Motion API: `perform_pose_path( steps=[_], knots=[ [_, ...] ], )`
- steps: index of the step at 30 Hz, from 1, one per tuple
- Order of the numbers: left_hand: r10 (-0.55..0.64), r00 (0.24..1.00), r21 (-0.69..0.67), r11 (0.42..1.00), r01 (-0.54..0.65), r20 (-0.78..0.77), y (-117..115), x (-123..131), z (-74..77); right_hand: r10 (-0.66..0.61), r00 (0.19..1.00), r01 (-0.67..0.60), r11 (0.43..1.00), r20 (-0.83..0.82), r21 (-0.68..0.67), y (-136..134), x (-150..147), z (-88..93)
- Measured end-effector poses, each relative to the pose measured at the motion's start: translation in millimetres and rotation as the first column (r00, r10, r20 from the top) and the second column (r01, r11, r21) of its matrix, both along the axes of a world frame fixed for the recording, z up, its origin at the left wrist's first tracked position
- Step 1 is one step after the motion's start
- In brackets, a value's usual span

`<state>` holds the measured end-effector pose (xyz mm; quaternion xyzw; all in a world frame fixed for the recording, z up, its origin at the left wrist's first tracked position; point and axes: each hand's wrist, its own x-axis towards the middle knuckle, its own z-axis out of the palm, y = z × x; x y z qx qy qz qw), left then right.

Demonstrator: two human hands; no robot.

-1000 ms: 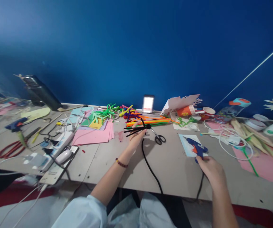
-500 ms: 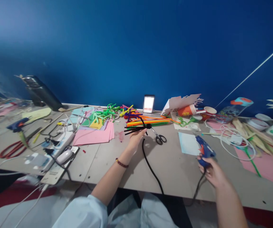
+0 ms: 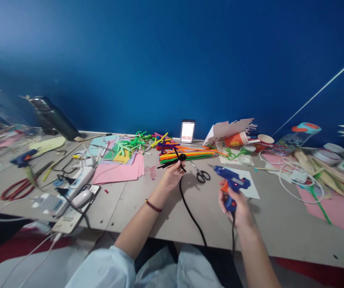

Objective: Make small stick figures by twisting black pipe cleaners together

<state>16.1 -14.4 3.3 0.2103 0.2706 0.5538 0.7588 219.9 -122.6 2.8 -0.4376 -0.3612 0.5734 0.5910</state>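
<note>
My left hand (image 3: 172,176) is closed on a black pipe cleaner figure (image 3: 182,157), which has a round coil on top and thin strands sticking out to the left. My right hand (image 3: 234,202) grips a blue hot glue gun (image 3: 233,180) by its handle, fingers at the orange trigger. The gun's nozzle points left, toward the figure but apart from it, and a small red light glows on its body. Black-handled scissors (image 3: 202,175) lie between the two hands. A thick black cord (image 3: 191,212) runs down the table near my left hand to the front edge.
Behind my left hand lies a bundle of coloured pipe cleaners (image 3: 195,154). Pink paper sheets (image 3: 116,172), a power strip (image 3: 74,186) and a phone (image 3: 77,212) are on the left. A pale blue sheet (image 3: 252,186), paper cups (image 3: 237,139) and a white cable (image 3: 297,182) are on the right.
My right hand has lifted the glue gun off the pale sheet and brought it left, its nozzle now facing the figure. My left hand has turned slightly, showing the coil more.
</note>
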Motion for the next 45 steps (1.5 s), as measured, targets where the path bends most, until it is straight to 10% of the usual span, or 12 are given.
perform_pose_path(
  steps=[9, 45],
  knots=[
    [-0.026, 1.0, 0.079, 0.997, 0.026, 0.004, -1.8, 2.8, 4.0, 0.123, 0.99, -0.122, 0.992, 0.07, -0.024, -1.3, -47.5, -8.3],
    [-0.037, 0.999, 0.108, 0.994, 0.034, 0.03, -3.4, 3.3, -0.3, 0.054, 0.981, -0.055, 0.998, 0.185, 0.001, -2.2, -47.9, -9.4]
  ],
)
